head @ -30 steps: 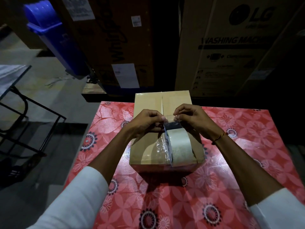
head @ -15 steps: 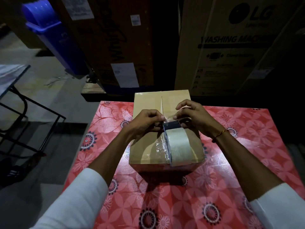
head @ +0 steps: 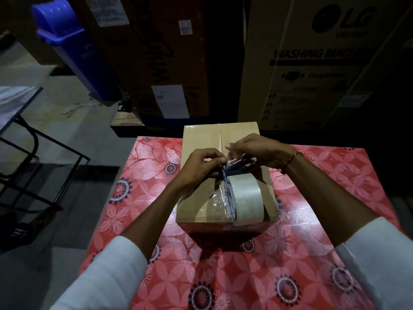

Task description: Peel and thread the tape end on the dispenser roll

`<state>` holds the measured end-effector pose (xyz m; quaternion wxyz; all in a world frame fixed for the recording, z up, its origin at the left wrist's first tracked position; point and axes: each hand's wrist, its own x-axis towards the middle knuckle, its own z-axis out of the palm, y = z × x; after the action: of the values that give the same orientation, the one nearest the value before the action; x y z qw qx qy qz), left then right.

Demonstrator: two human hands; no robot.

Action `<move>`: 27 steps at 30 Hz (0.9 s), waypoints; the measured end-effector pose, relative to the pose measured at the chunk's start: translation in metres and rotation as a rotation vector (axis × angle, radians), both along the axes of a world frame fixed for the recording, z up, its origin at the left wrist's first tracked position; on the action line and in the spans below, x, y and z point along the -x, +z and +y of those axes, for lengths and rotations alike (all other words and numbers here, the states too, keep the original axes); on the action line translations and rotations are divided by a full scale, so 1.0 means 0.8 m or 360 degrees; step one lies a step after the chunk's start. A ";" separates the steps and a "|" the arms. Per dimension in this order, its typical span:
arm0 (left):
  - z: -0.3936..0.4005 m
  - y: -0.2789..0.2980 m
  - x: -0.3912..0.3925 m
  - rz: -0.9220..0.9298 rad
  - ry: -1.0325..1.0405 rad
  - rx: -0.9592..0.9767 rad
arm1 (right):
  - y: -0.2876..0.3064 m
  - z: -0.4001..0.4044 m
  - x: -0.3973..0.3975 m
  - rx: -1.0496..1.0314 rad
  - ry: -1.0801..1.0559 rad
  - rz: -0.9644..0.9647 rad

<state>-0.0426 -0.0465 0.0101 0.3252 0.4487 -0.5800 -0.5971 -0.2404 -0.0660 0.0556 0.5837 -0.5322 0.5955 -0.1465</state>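
While tape roll (head: 245,199) is resting on carton (head: 201,204), tape end (head: 232,158) is being pinched by left hand (head: 199,167) and right hand (head: 259,151); next, likely, strip to be drawn along seam.

head view, close, down onto table (head: 312,198)

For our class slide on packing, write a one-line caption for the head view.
Both hands, left hand and right hand, pinch clear tape off the roll atop a cardboard box.

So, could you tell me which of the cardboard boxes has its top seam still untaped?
The small plain brown cardboard box on the red floral table; unlike the big printed cartons behind, both hands work on it.
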 end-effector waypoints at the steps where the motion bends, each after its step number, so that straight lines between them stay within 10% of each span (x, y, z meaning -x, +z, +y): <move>1: 0.000 0.000 0.000 -0.0034 0.0009 0.0039 | 0.001 -0.001 0.001 -0.0010 0.0035 0.0001; 27: 0.009 0.007 0.003 -0.0057 0.0053 0.0070 | -0.008 -0.011 0.009 -0.0002 0.0312 0.0028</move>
<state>-0.0446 -0.0393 0.0157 0.3344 0.4616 -0.5911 -0.5708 -0.2479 -0.0748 0.0489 0.5902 -0.5889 0.5458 -0.0837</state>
